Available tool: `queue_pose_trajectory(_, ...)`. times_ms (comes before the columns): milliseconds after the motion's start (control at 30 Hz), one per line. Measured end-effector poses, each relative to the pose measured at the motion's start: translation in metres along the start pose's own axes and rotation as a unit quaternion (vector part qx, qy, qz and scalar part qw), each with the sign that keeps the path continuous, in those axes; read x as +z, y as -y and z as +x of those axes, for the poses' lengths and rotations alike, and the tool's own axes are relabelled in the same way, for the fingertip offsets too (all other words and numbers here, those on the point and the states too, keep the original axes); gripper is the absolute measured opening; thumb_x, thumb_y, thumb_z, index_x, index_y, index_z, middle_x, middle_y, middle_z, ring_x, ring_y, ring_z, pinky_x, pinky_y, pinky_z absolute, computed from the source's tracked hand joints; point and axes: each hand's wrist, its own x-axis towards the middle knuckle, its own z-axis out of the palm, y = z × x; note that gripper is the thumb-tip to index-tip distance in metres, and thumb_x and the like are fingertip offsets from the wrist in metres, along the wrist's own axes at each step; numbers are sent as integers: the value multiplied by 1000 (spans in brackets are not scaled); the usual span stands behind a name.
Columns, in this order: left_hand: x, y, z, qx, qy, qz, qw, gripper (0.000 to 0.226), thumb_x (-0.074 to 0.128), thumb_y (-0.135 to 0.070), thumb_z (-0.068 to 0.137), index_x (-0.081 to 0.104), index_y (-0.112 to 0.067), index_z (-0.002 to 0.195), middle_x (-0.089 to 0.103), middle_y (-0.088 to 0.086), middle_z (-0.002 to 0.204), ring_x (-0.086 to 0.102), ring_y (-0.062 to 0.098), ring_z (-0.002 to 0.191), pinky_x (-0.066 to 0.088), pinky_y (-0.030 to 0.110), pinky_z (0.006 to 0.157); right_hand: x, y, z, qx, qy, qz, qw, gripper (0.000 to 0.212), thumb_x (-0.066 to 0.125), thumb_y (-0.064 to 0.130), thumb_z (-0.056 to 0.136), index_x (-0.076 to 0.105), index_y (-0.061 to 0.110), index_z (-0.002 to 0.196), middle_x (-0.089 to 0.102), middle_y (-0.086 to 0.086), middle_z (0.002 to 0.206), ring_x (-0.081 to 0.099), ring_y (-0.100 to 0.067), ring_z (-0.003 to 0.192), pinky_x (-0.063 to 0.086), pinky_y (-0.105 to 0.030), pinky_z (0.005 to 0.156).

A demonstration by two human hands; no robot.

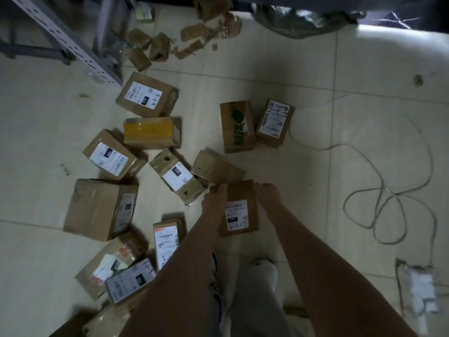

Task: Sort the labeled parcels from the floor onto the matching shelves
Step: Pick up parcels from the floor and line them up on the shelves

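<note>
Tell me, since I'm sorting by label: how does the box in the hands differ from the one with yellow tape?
The held box shows a white label with a handwritten code; the yellow-taped box shows only yellow tape on top. The left hand and right hand grip the held box; the yellow-taped box lies untouched on the floor. Both are brown cardboard.

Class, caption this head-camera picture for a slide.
Left hand and right hand hold a labeled parcel among scattered boxes.

Pale tiled floor (340,69) (dimly lit); grey perforated shelf post (73,42) upper left.
</note>
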Motion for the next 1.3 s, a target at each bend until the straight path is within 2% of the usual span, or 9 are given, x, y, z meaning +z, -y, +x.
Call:
queue_pose_trajectory(100, 17, 29, 51, 4, -2, 16, 1000, 89, 37, -78, 61, 52, -19, 126, 65, 9, 109, 63, 28, 99, 50, 48, 95, 11, -13, 30, 13, 20, 22, 999, 57, 52, 39, 97, 45, 2, 140, 55, -16, 132, 54, -31, 118, 41, -33, 89)
queue_pose_trajectory(200, 25, 43, 82, 9, 4, -1, 1000, 108, 39, -83, 50, 49, -13, 132, 64, 11, 114, 62, 28, 103, 49, 49, 98, 19, -21, 52, 4, 63, 37, 997, 48, 53, 40, 95, 59, 7, 129, 65, -11, 116, 62, -29, 107, 50, -44, 99)
queue_pose_trajectory(433, 14, -27, 2, 94, 0, -59, 994, 77, 49, -68, 72, 54, -13, 127, 63, 9, 114, 61, 28, 105, 49, 48, 97, -13, 9, 16, -113, -31, 88, 989, 35, 57, 21, 99, 61, 8, 132, 66, -13, 123, 62, -25, 107, 50, -37, 95)
queue_pose_trajectory(567, 6, -94, -67, 138, -23, -45, 989, 93, 42, -74, 66, 46, -14, 137, 57, 14, 124, 57, 33, 112, 48, 53, 96, -55, 63, -46, -158, -81, 106, 978, 27, 59, 28, 97, 69, 14, 118, 70, -8, 111, 63, -19, 92, 51, -32, 82)
queue_pose_trajectory(733, -33, -177, -180, 203, -42, -28, 978, 72, 45, -61, 86, 39, -20, 145, 43, 11, 136, 46, 32, 123, 38, 49, 104, -128, 138, -145, -242, -64, 158, 955, 24, 73, 11, 83, 65, 18, 105, 69, -9, 101, 67, -28, 95, 56, -45, 87)
queue_pose_trajectory(900, -82, -240, -276, 286, -76, -75, 952, 82, 34, -70, 68, 55, -20, 130, 55, 12, 123, 50, 32, 114, 41, 51, 101, -185, 196, -252, -358, -49, 47, 931, 57, 76, 1, 65, 61, 13, 118, 59, -8, 116, 59, -23, 106, 52, -28, 86)
queue_pose_trajectory(1000, -108, -275, -329, 331, -84, -88, 936, 78, 36, -71, 74, 57, -17, 125, 58, 16, 118, 52, 38, 112, 42, 56, 99, -212, 230, -318, -371, -60, 30, 926, 57, 74, -5, 73, 57, 12, 124, 56, -4, 115, 57, -10, 93, 46, -6, 64)
queue_pose_trajectory(1167, -151, -325, -447, 377, -54, -125, 916, 87, 32, -72, 70, 46, -25, 142, 45, 4, 139, 38, 25, 132, 30, 46, 113, -258, 279, -427, -446, -127, 82, 882, 47, 72, -12, 68, 64, 9, 109, 65, -6, 101, 59, -15, 88, 46, -22, 73)
queue_pose_trajectory(1300, -188, -346, -526, 423, -5, -199, 884, 62, 47, -58, 85, 51, -29, 139, 53, -3, 137, 47, 18, 130, 37, 44, 111, -291, 298, -512, -487, -126, 200, 841, 47, 78, -1, 66, 64, 21, 105, 67, 5, 98, 63, -2, 86, 54, -24, 76)
